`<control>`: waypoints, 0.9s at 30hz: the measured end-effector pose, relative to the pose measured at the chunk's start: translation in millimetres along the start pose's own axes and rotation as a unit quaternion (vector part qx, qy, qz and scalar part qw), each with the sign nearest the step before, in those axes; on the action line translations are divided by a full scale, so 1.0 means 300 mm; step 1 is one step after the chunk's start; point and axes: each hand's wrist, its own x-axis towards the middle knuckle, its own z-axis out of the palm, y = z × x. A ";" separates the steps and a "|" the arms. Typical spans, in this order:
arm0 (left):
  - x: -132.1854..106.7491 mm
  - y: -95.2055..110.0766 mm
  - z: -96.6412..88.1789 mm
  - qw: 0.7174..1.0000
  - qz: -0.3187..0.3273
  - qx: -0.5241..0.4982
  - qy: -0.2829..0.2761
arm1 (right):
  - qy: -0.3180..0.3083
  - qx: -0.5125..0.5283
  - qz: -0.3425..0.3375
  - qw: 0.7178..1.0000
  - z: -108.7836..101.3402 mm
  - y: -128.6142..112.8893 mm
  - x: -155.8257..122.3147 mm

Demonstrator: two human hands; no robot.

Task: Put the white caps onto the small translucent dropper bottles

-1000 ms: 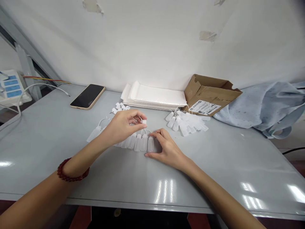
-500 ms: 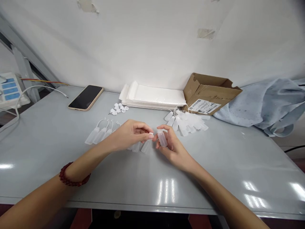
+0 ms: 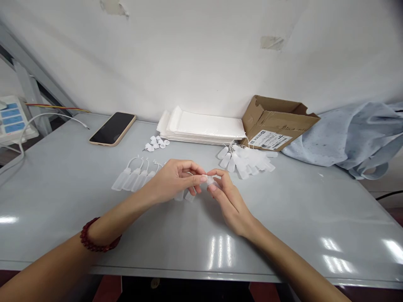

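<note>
Between the fingers of my right hand (image 3: 228,195) is a small translucent plastic bottle (image 3: 210,180), tilted with its mouth toward the left and mostly covered by the fingers. My left hand (image 3: 179,180) pinches a small white cap (image 3: 205,176) against the mouth of that bottle; how well it is seated I cannot tell. Flat bottles with looped strings (image 3: 134,179) lie in a row left of my left hand, and part of the row is hidden under it. Loose white caps (image 3: 155,143) sit in a small group beyond.
A heap of strung translucent bottles (image 3: 247,161) lies before an open cardboard box (image 3: 280,121). Stacked white envelopes (image 3: 204,128) rest against the wall. A phone (image 3: 113,128), white cable (image 3: 22,140) and power strip (image 3: 14,117) are at left, pale blue cloth (image 3: 349,138) at right.
My two hands have come together, bringing the cap onto the bottle's mouth. The bottle has turned from near upright to tilted, and my right fingers have closed further over it.
</note>
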 end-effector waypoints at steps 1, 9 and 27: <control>-0.001 0.002 0.001 1.000 -0.002 -0.004 0.000 | 0.006 -0.017 -0.002 1.000 0.002 0.004 0.000; -0.004 0.001 0.008 1.000 0.010 -0.002 -0.028 | 0.017 -0.137 -0.049 0.989 0.007 0.025 -0.005; -0.020 -0.001 0.023 0.989 0.139 0.046 -0.019 | -0.003 0.173 0.050 0.984 0.013 0.019 0.008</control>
